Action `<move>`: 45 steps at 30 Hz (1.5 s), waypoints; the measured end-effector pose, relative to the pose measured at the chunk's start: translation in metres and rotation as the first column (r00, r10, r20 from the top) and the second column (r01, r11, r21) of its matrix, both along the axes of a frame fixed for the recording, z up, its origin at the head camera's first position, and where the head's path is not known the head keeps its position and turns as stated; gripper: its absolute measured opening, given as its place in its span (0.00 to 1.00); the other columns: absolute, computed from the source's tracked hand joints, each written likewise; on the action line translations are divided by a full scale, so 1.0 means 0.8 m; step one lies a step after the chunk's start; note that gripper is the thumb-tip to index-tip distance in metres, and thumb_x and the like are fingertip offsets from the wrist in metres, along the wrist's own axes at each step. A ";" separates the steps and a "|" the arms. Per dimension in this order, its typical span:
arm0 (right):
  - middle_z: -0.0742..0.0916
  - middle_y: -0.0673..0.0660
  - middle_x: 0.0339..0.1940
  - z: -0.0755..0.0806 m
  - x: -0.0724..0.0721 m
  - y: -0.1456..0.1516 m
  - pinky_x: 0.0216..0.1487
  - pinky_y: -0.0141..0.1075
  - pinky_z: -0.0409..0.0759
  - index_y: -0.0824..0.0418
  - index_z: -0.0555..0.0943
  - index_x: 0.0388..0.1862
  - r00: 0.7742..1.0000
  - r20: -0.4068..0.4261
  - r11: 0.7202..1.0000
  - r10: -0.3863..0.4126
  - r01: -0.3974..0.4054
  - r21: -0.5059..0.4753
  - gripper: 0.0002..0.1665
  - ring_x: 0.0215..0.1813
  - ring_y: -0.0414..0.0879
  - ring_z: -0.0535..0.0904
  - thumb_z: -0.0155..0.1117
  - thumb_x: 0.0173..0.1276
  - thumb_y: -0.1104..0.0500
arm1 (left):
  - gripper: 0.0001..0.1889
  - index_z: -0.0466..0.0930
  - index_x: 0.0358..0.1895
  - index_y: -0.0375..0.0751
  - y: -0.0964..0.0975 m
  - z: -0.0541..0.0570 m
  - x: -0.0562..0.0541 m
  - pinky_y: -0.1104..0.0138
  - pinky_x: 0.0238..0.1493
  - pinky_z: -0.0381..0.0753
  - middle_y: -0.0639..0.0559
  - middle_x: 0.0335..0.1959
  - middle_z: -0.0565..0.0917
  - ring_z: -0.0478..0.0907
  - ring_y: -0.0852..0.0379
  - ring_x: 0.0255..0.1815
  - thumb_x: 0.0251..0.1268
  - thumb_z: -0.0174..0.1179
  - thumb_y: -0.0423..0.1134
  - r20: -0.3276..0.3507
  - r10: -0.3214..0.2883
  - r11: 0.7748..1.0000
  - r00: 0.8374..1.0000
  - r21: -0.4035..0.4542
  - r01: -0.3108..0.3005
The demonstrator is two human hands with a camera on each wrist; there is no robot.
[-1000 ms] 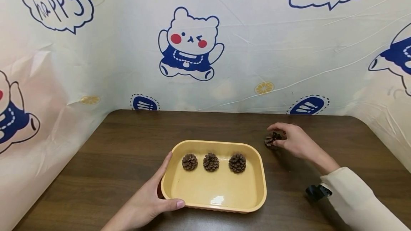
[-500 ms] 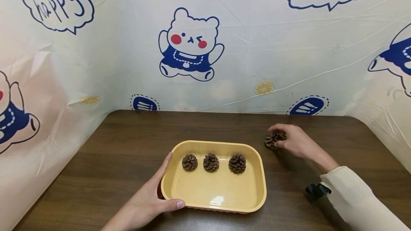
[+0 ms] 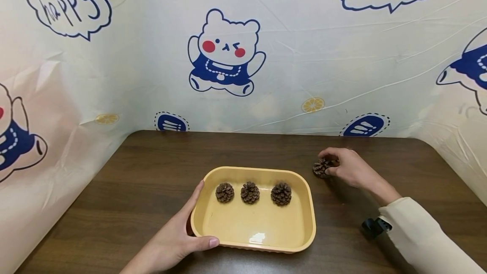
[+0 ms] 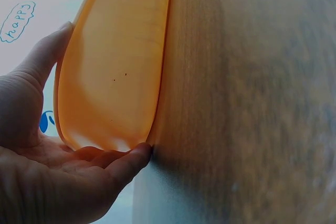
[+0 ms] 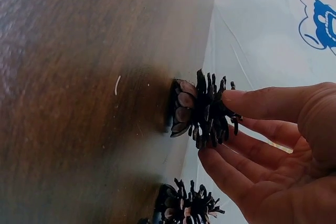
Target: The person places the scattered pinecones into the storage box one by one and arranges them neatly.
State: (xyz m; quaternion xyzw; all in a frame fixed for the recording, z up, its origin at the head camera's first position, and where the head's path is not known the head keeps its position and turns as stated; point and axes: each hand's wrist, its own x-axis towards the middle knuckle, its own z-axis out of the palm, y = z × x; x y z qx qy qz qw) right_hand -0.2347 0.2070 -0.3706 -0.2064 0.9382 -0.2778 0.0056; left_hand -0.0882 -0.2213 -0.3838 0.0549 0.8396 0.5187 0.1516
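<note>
My left hand (image 3: 171, 234) holds the left end of a yellow plastic tub (image 3: 258, 246), thumb at the near corner and fingers along the far side. The left wrist view shows the tub's outer wall (image 4: 113, 77) set between thumb and fingers. Three brown pine cones (image 3: 250, 193) sit in a row inside the tub. To its right on the brown table, my right hand (image 3: 351, 168) pinches another pine cone (image 3: 321, 167) between thumb and fingers. In the right wrist view this pine cone (image 5: 205, 108) has its base at the tabletop, scales spread open.
A further pine cone (image 5: 189, 203) stands close beside the held one in the right wrist view; the right hand hides it from the head view. A cloth backdrop with bear prints (image 3: 224, 54) rises behind the wooden table (image 3: 152, 160) and at both sides.
The right hand and the pine cone at its fingertips have shifted only very slightly. The left hand, the tub and the pine cones inside look the same.
</note>
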 end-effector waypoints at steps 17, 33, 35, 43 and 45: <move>0.88 0.69 0.55 0.023 0.014 -0.011 0.54 0.57 0.84 0.69 0.83 0.58 1.000 -0.019 0.999 -0.001 0.000 -0.037 0.22 0.53 0.61 0.86 0.72 0.65 0.72 | 0.68 0.32 0.87 0.63 0.000 0.000 0.001 0.82 0.61 0.67 0.39 0.85 0.54 0.78 0.55 0.61 0.55 0.81 0.46 0.000 -0.011 0.999 1.000 0.032 0.011; 0.90 0.63 0.53 0.071 0.041 -0.050 0.59 0.57 0.83 0.65 0.84 0.58 0.993 -0.096 0.992 0.063 -0.073 -0.101 0.22 0.57 0.60 0.87 0.74 0.64 0.70 | 0.68 0.31 0.87 0.62 -0.001 -0.002 0.001 0.82 0.60 0.68 0.38 0.85 0.53 0.79 0.55 0.60 0.56 0.80 0.46 -0.006 -0.026 0.998 1.000 0.051 0.026; 0.90 0.63 0.54 0.077 0.045 -0.056 0.60 0.57 0.83 0.65 0.84 0.59 0.991 -0.107 0.991 0.077 -0.088 -0.099 0.23 0.58 0.61 0.87 0.74 0.64 0.70 | 0.68 0.32 0.87 0.63 -0.001 -0.002 0.001 0.82 0.60 0.69 0.38 0.85 0.53 0.79 0.55 0.60 0.56 0.80 0.46 -0.005 -0.026 0.998 1.000 0.054 0.026; 0.89 0.61 0.57 0.099 0.062 -0.081 0.58 0.52 0.85 0.63 0.84 0.59 0.976 -0.150 0.980 0.159 -0.175 -0.095 0.24 0.57 0.57 0.88 0.75 0.64 0.71 | 0.68 0.33 0.87 0.63 0.000 0.000 0.001 0.82 0.60 0.67 0.39 0.85 0.52 0.77 0.55 0.61 0.55 0.81 0.46 0.005 -0.007 0.999 1.000 0.037 0.007; 0.89 0.60 0.56 0.102 0.065 -0.089 0.58 0.51 0.85 0.63 0.85 0.59 0.970 -0.158 0.975 0.187 -0.202 -0.087 0.24 0.56 0.56 0.88 0.75 0.63 0.71 | 0.68 0.33 0.87 0.63 0.000 0.000 0.001 0.82 0.60 0.67 0.39 0.85 0.52 0.77 0.54 0.61 0.55 0.81 0.46 0.005 -0.009 0.999 1.000 0.037 0.009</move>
